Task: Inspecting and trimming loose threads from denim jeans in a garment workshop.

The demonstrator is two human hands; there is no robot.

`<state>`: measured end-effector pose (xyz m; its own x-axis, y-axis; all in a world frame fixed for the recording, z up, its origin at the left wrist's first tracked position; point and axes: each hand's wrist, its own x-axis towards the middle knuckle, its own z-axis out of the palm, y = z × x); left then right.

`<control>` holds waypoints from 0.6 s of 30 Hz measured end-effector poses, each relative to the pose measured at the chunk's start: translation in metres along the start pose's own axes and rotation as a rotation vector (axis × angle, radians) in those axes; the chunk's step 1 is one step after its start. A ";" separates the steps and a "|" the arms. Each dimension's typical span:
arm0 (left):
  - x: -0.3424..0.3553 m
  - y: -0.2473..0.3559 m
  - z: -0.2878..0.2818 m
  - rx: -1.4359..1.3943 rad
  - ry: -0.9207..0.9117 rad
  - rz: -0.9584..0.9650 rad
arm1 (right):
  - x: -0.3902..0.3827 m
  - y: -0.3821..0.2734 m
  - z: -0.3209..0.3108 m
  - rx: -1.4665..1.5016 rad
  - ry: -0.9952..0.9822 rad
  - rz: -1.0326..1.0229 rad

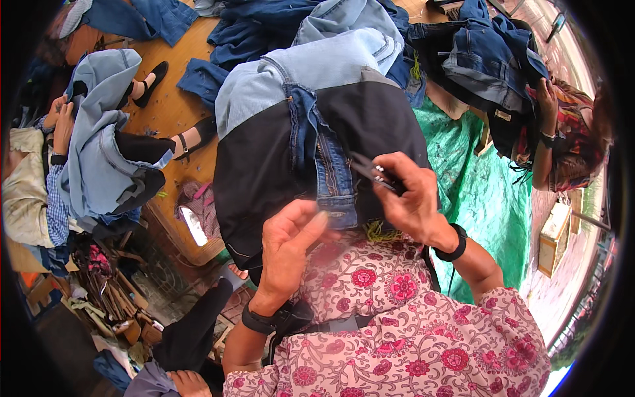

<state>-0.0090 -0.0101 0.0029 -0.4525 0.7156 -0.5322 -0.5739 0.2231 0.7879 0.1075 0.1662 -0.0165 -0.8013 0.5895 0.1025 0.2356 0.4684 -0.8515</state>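
Observation:
Across my lap lies a denim garment (258, 86) with light blue fabric and a black inner lining (254, 165). A dark blue zip fly (324, 162) runs down its middle to a waistband end (337, 215). My right hand (407, 192) grips dark thread snips (365, 169), their blades pointing at the fly's right edge. Beside the waistband end, my left hand (291, 245) has its thumb and fingers drawn together, slightly blurred. Whatever they pinch, if anything, is too small to make out. Yellow-green threads (382, 230) lie below the waistband.
A wooden table (165, 112) holds piled jeans (245, 33). At left, a person's hands hold a light denim piece (99, 152); at right another person handles dark jeans (486, 63). Green sheeting (463, 165) spreads on my right, near a pale box (554, 238). Scraps (109, 284) are heaped lower left.

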 end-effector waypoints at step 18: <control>0.008 -0.005 -0.004 0.000 -0.024 -0.081 | -0.012 -0.014 0.005 0.049 -0.281 0.078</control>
<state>-0.0119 -0.0083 -0.0066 -0.3877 0.7109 -0.5868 -0.6080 0.2812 0.7425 0.1110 0.1493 -0.0082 -0.9042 0.4142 -0.1046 0.2811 0.3926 -0.8757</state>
